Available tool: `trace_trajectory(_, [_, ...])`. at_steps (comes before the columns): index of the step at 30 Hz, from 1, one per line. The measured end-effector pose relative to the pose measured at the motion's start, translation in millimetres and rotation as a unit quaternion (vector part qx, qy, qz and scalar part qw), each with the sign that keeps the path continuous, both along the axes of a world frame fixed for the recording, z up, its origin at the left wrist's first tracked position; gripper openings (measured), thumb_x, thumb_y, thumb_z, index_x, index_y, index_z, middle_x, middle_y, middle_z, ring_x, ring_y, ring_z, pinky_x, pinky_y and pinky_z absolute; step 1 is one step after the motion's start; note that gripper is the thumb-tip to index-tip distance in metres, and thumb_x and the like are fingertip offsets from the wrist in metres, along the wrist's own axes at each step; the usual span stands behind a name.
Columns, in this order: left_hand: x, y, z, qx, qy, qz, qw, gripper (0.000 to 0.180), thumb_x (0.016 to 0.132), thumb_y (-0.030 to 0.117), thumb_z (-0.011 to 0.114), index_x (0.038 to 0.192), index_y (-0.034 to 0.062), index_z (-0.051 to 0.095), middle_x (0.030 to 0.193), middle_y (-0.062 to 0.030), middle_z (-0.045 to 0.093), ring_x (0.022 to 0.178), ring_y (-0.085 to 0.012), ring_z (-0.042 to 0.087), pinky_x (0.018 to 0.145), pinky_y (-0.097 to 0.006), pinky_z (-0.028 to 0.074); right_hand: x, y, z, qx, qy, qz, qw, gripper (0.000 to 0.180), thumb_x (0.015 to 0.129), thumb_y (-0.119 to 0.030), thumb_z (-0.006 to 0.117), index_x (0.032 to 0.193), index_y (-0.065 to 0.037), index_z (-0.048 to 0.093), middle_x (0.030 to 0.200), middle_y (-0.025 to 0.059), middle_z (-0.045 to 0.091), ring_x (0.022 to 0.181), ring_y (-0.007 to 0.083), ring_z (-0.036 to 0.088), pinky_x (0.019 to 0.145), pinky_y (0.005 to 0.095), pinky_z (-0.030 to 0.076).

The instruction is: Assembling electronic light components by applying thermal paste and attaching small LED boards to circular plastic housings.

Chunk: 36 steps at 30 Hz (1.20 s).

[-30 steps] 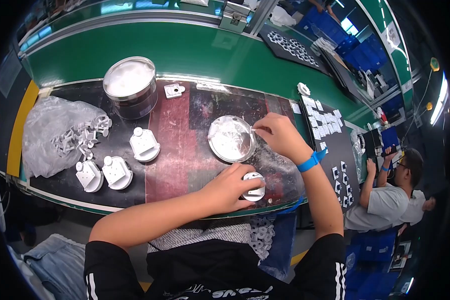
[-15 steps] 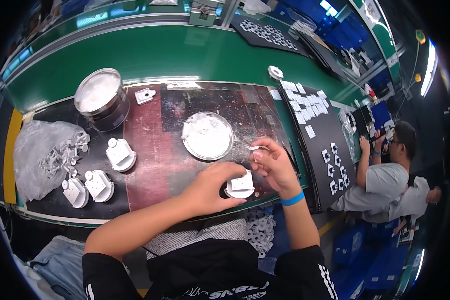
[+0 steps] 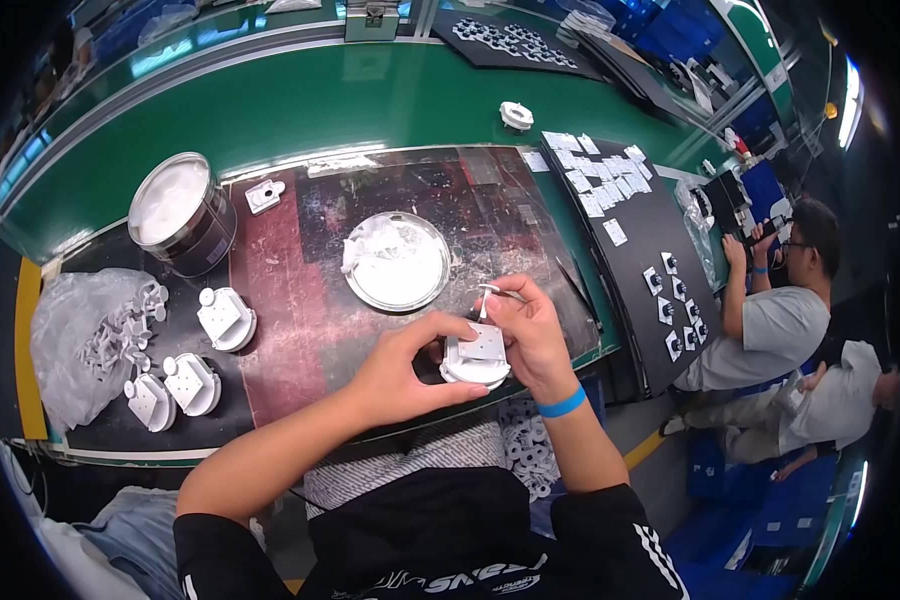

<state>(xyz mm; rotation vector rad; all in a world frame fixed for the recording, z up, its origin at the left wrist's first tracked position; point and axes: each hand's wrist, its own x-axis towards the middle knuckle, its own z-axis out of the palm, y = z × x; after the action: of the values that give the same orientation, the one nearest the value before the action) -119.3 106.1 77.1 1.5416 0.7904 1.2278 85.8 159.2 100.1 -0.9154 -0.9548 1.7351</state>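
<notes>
My left hand [image 3: 410, 365] is closed round a white round plastic housing [image 3: 473, 372] with a square plate on top, near the table's front edge. Between the fingertips of my right hand [image 3: 532, 330] is a small white plastic pin with a flat head [image 3: 487, 292], its stem pointing down close to the plate's far edge. Whether the pin touches the housing I cannot tell. Beyond my hands lies a round metal lid [image 3: 410, 295] holding white paste. A clear plastic bag [image 3: 55, 350] at the left spills several similar white pins [image 3: 120, 335].
Three white housings [image 3: 226, 318] with round knobs stand at the left. Behind them are an open metal can [image 3: 205, 245] and a small white part [image 3: 264, 196]. A black board [image 3: 635, 290] carries white pieces at the right. A seated person [image 3: 780, 315] works beyond it.
My right hand has brought the pin in against the left hand's housing, and the pin now points downward. The whole view has shifted slightly.
</notes>
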Motion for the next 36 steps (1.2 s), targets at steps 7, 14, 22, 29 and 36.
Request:
trace_trajectory(7, [-0.3, 0.2, 2.2, 0.011, 0.005, 0.005, 1.0, 0.054, 0.077, 0.028, 0.094, 0.119, 0.0094, 0.065, 0.105, -0.0057, 0.071, 0.084, -0.0172, 0.066, 0.077, -0.032, 0.054, -0.6, 0.5, -0.9, 0.003, 0.004, 0.001, 1.0, 0.025, 0.097, -0.009, 0.075, 0.117, -0.005, 0.061, 0.104, 0.0138, 0.077, 0.075, 0.0065, 0.066, 0.062, 0.0202, 0.05])
trace_trajectory(14, [-0.5, -0.2, 3.0, 0.012, 0.01, 0.007, 1.0, 0.053, 0.077, 0.028, 0.094, 0.118, 0.0088, 0.066, 0.107, -0.0061, 0.072, 0.084, -0.0182, 0.067, 0.077, -0.032, 0.054, 1.1, -0.4, 0.0, 0.01, 0.013, 0.005, 1.0, 0.025, 0.097, -0.007, 0.074, 0.118, -0.003, 0.06, 0.106, 0.0162, 0.076, 0.087, 0.0145, 0.074, 0.074, 0.0269, 0.06])
trace_trajectory(22, [-1.4, -0.7, 6.3, 0.011, 0.006, 0.003, 1.0, 0.053, 0.077, 0.029, 0.093, 0.118, 0.0089, 0.066, 0.108, -0.0062, 0.072, 0.088, -0.0186, 0.067, 0.078, -0.032, 0.054, -0.5, -2.9, 2.5, 0.062, -0.027, -0.013, 0.998, 0.025, 0.096, -0.002, 0.075, 0.117, 0.0, 0.062, 0.106, 0.0159, 0.075, 0.095, 0.0172, 0.074, 0.082, 0.0295, 0.06])
trace_trajectory(29, [-2.6, -2.1, 8.5, 0.035, 0.012, -0.015, 0.999, 0.054, 0.077, 0.028, 0.094, 0.119, 0.0091, 0.066, 0.114, -0.0075, 0.072, 0.089, -0.0188, 0.066, 0.079, -0.032, 0.054, 26.0, 8.6, 15.2, 0.222, -0.132, 0.108, 0.96, 0.019, 0.092, 0.005, 0.075, 0.11, 0.003, 0.07, 0.107, 0.0119, 0.075, 0.098, 0.0171, 0.073, 0.088, 0.0294, 0.059])
trace_trajectory(36, [-4.2, -1.1, 3.3, 0.038, 0.009, -0.018, 0.999, 0.054, 0.077, 0.026, 0.094, 0.12, 0.0095, 0.066, 0.127, -0.0103, 0.071, 0.093, -0.0197, 0.067, 0.079, -0.032, 0.053, 39.7, 17.8, 29.7, 0.258, -0.23, 0.204, 0.916, 0.022, 0.093, 0.009, 0.068, 0.112, 0.001, 0.076, 0.111, 0.0114, 0.074, 0.105, 0.0176, 0.07, 0.092, 0.0326, 0.056])
